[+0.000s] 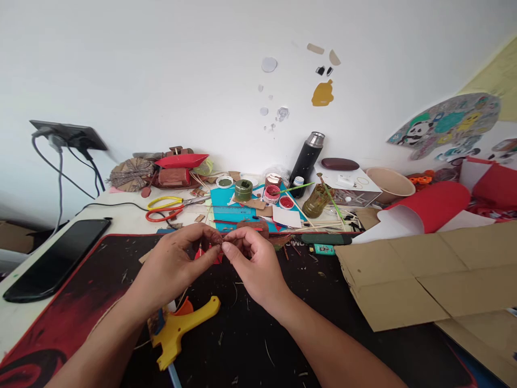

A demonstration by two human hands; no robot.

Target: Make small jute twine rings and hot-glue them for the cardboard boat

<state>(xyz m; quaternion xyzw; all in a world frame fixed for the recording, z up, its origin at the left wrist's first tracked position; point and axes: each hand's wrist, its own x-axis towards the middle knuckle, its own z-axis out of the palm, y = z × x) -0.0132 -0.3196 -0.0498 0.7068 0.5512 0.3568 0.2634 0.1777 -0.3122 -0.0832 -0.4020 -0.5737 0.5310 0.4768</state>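
My left hand (172,264) and my right hand (255,264) meet over the dark desk mat (307,323). Thumb and fingers of each are pinched together, with the fingertips nearly touching. Between them is something tiny and brownish, too small to name and mostly covered by the fingers. Just beneath the fingertips, a bit of red material (218,257) shows. Under my left wrist lies a yellow tool (181,326) with an orange part, which looks like a glue gun; my forearm hides some of it. Fine fibre scraps are scattered on the mat.
Behind my hands stand a green paint jar (243,191), a red paint jar (272,194), a glass jar (317,202) and a black thermos (306,159). Scissors (165,209) and a phone (56,258) lie left. Cardboard (404,275) and red paper (432,202) fill the right.
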